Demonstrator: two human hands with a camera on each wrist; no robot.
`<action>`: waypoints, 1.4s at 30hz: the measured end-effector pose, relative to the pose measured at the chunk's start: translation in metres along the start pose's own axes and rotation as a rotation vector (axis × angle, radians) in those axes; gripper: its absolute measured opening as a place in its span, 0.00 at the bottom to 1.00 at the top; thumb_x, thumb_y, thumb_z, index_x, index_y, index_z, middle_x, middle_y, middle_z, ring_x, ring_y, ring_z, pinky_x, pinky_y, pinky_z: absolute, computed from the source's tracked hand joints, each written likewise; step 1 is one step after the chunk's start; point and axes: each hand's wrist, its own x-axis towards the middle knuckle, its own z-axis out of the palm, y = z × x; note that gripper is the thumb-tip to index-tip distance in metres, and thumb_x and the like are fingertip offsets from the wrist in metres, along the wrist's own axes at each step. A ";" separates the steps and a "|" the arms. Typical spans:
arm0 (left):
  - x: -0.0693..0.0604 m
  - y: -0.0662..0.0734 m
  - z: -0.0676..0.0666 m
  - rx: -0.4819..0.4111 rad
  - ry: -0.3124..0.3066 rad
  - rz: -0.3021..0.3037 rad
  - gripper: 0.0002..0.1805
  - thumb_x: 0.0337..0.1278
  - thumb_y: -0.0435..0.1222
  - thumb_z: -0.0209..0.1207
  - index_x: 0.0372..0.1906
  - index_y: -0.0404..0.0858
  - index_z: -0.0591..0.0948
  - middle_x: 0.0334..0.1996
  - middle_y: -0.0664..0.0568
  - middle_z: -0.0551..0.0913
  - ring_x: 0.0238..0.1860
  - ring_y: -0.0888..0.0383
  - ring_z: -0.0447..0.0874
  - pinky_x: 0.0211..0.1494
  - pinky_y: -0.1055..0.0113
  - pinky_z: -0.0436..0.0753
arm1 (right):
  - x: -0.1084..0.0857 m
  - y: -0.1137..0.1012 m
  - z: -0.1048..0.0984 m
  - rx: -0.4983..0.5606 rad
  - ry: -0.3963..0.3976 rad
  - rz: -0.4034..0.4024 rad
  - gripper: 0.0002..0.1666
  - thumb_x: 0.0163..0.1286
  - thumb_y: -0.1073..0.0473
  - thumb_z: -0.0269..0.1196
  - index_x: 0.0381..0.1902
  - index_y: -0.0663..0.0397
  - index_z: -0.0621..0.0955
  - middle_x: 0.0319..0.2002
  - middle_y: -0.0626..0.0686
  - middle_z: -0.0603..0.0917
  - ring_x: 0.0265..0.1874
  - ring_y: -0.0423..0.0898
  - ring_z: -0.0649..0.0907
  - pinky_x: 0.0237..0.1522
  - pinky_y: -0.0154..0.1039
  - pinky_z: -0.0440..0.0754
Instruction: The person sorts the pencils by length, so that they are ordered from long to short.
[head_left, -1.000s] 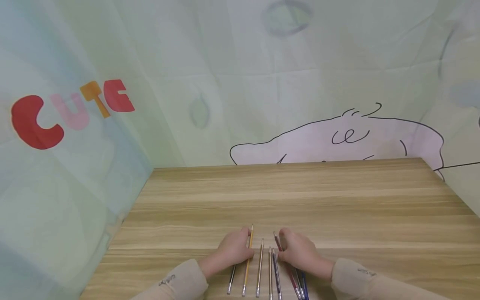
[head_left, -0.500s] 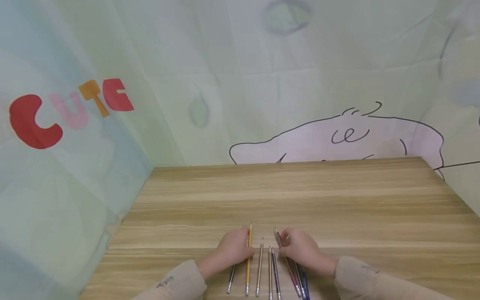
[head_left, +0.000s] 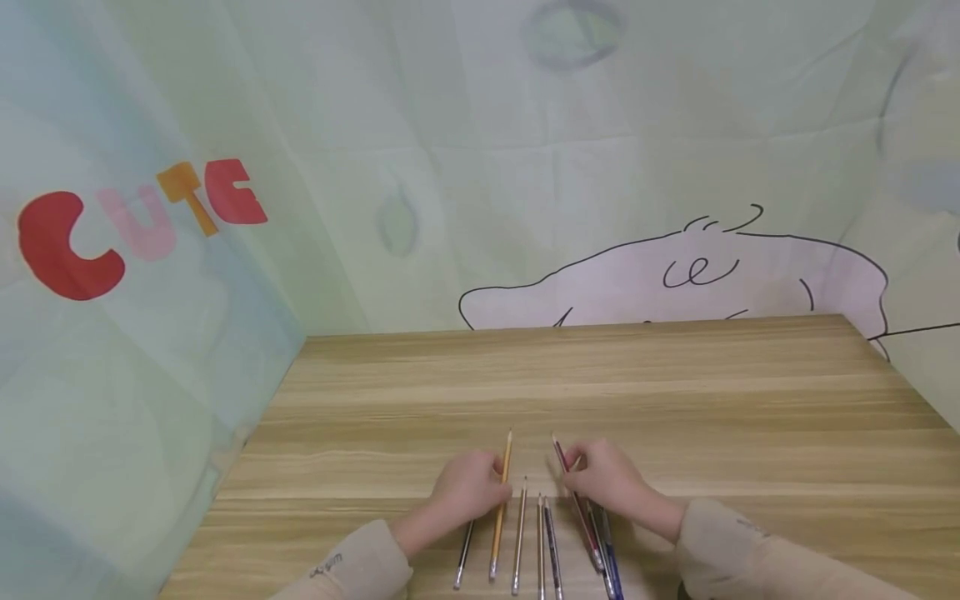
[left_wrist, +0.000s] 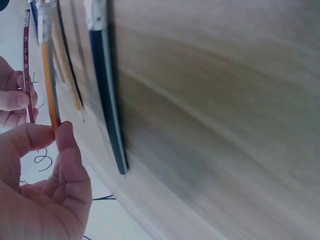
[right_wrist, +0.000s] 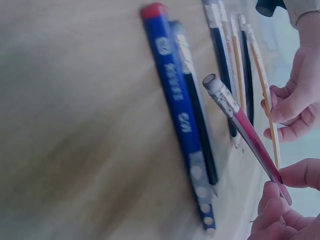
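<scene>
My left hand point(head_left: 468, 485) pinches a yellow pencil point(head_left: 501, 521) between thumb and fingertips, its eraser end toward me. In the left wrist view that yellow pencil point(left_wrist: 48, 80) stands off the wood. My right hand point(head_left: 606, 477) pinches a dark red pencil point(head_left: 583, 525); in the right wrist view the red pencil point(right_wrist: 250, 132) is lifted, its eraser end nearest the camera. Between the hands lie a natural-wood pencil point(head_left: 520, 537), another light one point(head_left: 540, 546) and a dark one point(head_left: 552, 550). Left of them is a black pencil point(left_wrist: 107, 95), partly under my left hand in the head view.
Under and beside my right hand lie a blue pencil point(right_wrist: 175, 95) with a red end and a dark pencil point(right_wrist: 200, 120). The wood-grain table point(head_left: 585, 375) reaches back to a printed cloth point(head_left: 420, 167) with a "CUTE" print at left.
Both hands have raised their pencils slightly and moved them away from me. The right hand has also shifted a little to the right. The pencils between them stay in place.
</scene>
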 end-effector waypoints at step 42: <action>0.050 0.029 0.001 -0.485 0.162 0.012 0.11 0.46 0.33 0.56 0.38 0.33 0.78 0.23 0.48 0.83 0.22 0.60 0.79 0.22 0.72 0.75 | 0.039 -0.016 -0.025 0.359 0.052 0.063 0.11 0.55 0.69 0.58 0.37 0.68 0.74 0.21 0.50 0.76 0.21 0.44 0.75 0.26 0.37 0.75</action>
